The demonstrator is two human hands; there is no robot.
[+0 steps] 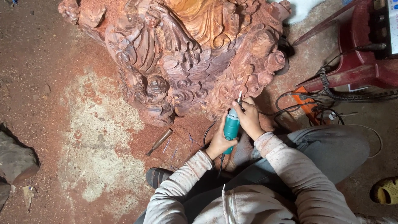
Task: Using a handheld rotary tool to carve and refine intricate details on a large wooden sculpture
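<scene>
A large reddish-brown wood carving (pixel 182 54) with swirls and folds stands on the dusty floor. I hold a teal rotary grinding tool (pixel 231 126) with both hands. My right hand (pixel 250 118) grips its front end, near the metal tip that touches the carving's lower edge. My left hand (pixel 219 143) wraps around the tool's rear, where a black cord leaves it.
A chisel (pixel 159 142) lies in the red sawdust left of my hands. A red plastic stool (pixel 356 54) with black cables (pixel 323 103) stands at right. A grey stone (pixel 14 159) sits at far left. My sandal (pixel 157 176) and knee are below.
</scene>
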